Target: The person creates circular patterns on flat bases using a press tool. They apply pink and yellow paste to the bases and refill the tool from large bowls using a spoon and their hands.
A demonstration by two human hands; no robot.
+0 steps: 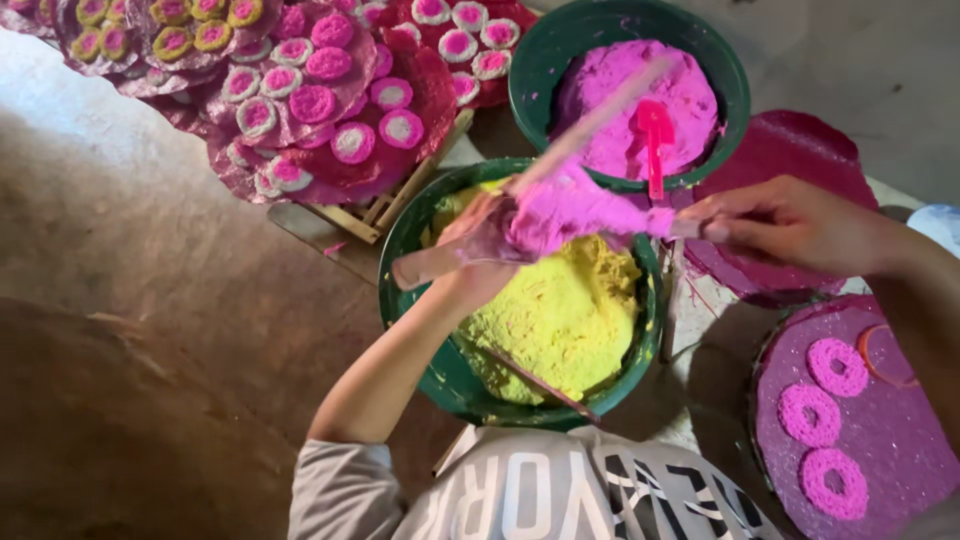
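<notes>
Left hand (478,245): closed round a pink-smeared stick (440,262), a pink lump (570,210) against the palm.
Right hand (790,222): fingers pinched on a thin stick's end beside the lump.
Below: green bowl (420,220) of yellow paste (560,310).
Behind: second bowl (545,60), pink paste, pink scoop (655,140).
Right: tray (880,440), three pink rings (810,415).
Upper left: trays of filled rounds (312,103).
</notes>
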